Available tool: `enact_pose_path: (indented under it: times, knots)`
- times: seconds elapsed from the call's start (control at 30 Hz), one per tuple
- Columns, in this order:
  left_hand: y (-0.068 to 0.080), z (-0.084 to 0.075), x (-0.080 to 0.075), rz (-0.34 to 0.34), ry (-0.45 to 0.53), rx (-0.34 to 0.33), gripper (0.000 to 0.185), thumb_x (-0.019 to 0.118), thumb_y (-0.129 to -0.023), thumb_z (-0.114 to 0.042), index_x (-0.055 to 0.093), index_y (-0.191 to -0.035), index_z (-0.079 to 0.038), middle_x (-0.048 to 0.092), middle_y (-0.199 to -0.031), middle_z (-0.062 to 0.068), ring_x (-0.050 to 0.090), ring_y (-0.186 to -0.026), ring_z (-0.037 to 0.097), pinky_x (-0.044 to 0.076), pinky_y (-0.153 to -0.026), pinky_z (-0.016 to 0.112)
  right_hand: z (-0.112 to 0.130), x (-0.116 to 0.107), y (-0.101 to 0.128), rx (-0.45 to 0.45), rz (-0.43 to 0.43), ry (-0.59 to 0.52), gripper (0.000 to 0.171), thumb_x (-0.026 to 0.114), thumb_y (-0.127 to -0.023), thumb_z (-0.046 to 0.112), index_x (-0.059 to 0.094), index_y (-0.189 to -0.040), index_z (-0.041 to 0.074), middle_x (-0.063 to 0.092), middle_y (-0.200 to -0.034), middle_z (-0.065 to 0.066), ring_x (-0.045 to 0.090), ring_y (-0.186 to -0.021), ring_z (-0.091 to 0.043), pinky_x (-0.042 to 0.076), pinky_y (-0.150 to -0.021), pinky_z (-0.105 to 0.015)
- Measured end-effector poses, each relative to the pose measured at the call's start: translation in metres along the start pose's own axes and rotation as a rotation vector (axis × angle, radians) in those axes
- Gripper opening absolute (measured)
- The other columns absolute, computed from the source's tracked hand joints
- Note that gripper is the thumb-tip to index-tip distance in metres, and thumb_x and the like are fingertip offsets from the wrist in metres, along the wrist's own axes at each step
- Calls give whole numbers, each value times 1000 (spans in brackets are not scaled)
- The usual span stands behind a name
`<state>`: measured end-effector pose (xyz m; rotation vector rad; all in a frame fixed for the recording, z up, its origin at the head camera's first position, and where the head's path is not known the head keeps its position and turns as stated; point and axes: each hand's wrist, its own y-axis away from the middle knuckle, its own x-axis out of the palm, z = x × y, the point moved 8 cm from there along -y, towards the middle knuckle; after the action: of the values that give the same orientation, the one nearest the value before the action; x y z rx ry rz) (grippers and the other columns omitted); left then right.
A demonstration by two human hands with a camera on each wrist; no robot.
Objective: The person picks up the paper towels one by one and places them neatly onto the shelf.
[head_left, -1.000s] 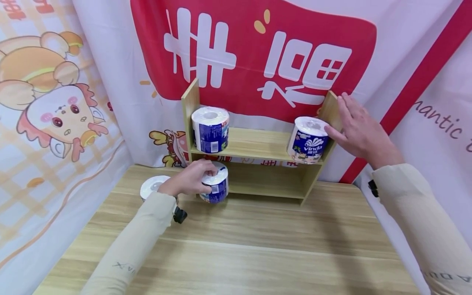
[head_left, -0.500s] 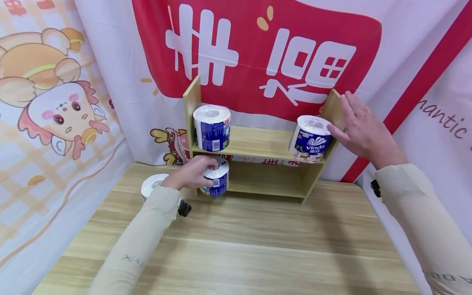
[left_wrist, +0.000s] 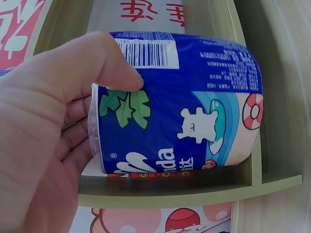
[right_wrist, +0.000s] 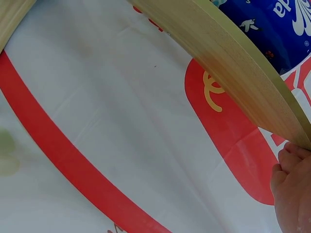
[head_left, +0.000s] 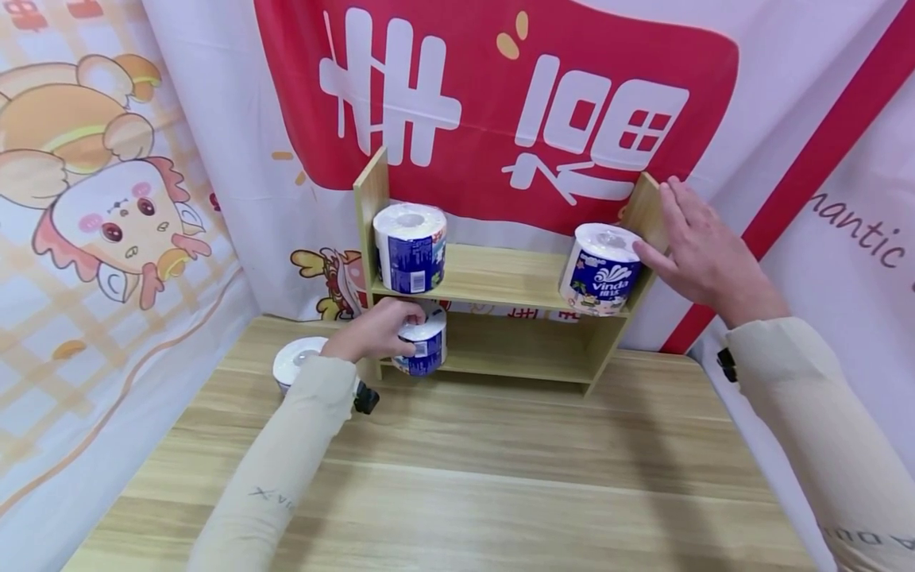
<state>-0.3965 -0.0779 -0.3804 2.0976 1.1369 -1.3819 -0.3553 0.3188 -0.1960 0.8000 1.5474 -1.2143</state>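
Observation:
My left hand grips a wrapped toilet paper roll at the left front of the wooden shelf's lower compartment. In the left wrist view, the thumb presses the roll's blue wrapper while the other fingers are partly hidden at its white end. Over on the right, my right hand rests against the shelf's side panel with straight fingers, its thumb close to a Vinda roll on the upper board. Another roll stands at that board's left end.
One more roll stands on the wooden table left of the shelf, partly covered by my left forearm. Printed fabric hangs behind the shelf and along both sides.
My left hand has moved the roll slightly up and away from me, to the lower compartment's front. The right hand stays at the side panel. The head view has shifted slightly.

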Motion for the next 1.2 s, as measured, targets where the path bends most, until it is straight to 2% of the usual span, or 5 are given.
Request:
enact_pose_path:
  times: [0.27,0.7,1.0,1.2]
  knots:
    - [-2,2,0,-21,-3,-27,46,83,-84,-9,70,-127,0,73,-127,16,70,-114,29,59,-103,48,0,1,0,7,11,-4,99,51,-103,57,-3,-171,11,0,-179,-19,10,-163,-48,33,-115,-79]
    - [1,1,0,-4,-26,-113,49,83,-88,-9,66,-133,-1,69,-136,17,66,-126,33,54,-112,50,2,1,1,4,14,-14,99,52,-102,58,-3,-171,12,0,-179,-18,9,-164,-47,32,-116,-79]
    - [0,3,-1,-14,-24,-138,46,82,-89,-8,67,-132,-2,69,-136,16,65,-129,33,53,-113,50,2,1,-1,3,20,-3,99,52,-102,58,-4,-171,12,0,-179,-18,9,-164,-47,32,-116,-79]
    - [1,-1,-2,10,-76,-150,48,81,-89,-6,66,-135,-3,69,-139,16,65,-130,33,54,-113,50,0,0,0,8,21,-4,99,52,-102,57,-4,-171,12,-1,-179,-18,9,-164,-47,33,-115,-79]
